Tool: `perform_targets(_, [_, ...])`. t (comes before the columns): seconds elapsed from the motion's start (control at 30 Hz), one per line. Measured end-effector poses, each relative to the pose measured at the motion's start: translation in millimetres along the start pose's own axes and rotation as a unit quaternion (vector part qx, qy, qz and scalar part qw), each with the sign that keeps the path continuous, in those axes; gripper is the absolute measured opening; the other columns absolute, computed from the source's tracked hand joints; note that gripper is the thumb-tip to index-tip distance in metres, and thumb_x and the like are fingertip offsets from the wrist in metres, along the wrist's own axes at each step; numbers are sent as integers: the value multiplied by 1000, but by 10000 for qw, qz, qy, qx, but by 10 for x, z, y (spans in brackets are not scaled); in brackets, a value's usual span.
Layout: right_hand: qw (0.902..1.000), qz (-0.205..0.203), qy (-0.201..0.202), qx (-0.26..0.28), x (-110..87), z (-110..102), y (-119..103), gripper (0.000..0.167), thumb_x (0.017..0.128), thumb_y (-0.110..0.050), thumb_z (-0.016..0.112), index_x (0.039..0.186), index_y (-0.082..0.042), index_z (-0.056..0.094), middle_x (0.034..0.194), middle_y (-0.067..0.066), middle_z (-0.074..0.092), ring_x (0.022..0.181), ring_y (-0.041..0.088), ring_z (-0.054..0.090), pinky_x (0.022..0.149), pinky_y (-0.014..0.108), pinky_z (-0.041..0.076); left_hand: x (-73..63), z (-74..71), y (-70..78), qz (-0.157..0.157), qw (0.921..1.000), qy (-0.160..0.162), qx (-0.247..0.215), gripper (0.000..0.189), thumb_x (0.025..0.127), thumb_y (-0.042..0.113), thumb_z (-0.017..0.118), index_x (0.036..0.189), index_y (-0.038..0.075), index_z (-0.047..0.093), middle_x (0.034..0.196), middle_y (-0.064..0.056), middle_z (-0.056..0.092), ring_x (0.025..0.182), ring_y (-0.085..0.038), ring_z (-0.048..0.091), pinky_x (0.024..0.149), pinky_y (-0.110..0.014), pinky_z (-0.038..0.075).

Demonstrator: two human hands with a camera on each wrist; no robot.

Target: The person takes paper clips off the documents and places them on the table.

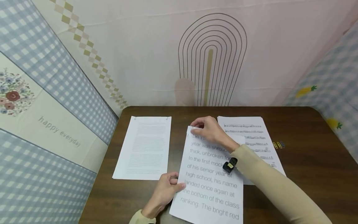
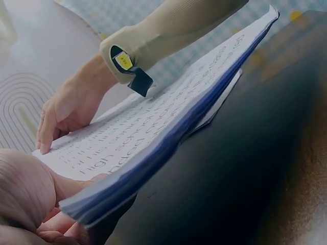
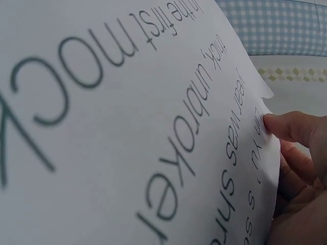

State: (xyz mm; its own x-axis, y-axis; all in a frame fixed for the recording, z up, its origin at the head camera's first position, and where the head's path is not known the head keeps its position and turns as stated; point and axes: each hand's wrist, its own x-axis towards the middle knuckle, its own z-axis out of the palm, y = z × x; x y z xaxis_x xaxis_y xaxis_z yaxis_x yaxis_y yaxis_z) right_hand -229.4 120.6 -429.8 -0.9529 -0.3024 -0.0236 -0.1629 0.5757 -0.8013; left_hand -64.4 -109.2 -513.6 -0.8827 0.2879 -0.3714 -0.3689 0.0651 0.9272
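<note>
A stack of large-print sheets [image 1: 209, 186] is held up at a tilt in front of me, text side up. My left hand [image 1: 167, 188] grips its left edge low down, thumb on the front and fingers behind. At the top edge, my right hand [image 1: 208, 129] pinches the sheets near the upper left corner. A small clip [image 1: 192, 128] shows at that corner beside the right thumb. In the left wrist view the layered edge of the stack [image 2: 168, 148] faces the camera. The right wrist view shows the thumb [image 3: 288, 125] on the printed face, the other fingers behind the paper.
On the left of the brown table [image 1: 302, 130] lies a stack of finely printed pages [image 1: 148, 149] with two clips at its top edge. Sheet music [image 1: 243, 123] lies on the right, partly behind the held stack and right arm. Beside it are yellow and dark paper clips [image 1: 279, 145].
</note>
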Motion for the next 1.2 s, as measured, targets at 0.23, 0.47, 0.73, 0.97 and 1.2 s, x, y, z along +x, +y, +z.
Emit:
perform_targets(0.23, [9999,39,19,92,-5,-31,24,18,98,-14,79,115,-8,81,97,8,79,81,18,68,71,27,54,15,14,42,-11,10000,25,43,22,94,-8,74,115,-11,67,98,-28,82,78,-31,83,67,-35,68])
perform_targets(0.47, [9998,104,63,168,5,-37,44,19,97,-15,79,115,-8,81,98,9,79,81,19,68,70,28,55,27,12,65,-32,10000,19,83,23,95,-7,74,117,-11,67,100,-28,82,80,-32,84,68,-35,68])
perform_targets(0.73, [9995,152,65,285,10,-26,106,20,97,-15,79,116,-7,81,99,10,80,81,19,69,71,27,55,33,21,60,-55,10000,20,71,24,95,-7,74,118,-11,67,99,-27,82,79,-29,83,67,-36,68])
perform_targets(0.97, [9992,281,116,270,10,-20,144,21,98,-16,79,117,-8,81,102,10,80,83,19,69,73,27,55,32,31,78,-100,9999,46,111,23,95,-7,74,117,-10,68,99,-26,83,78,-30,83,66,-37,68])
perform_targets(1.2, [9988,373,164,278,2,-17,162,21,99,-16,79,118,-8,80,104,11,80,84,20,69,73,28,55,37,46,87,-83,9998,105,136,26,95,-6,75,119,-10,68,98,-25,83,76,-28,83,66,-36,67])
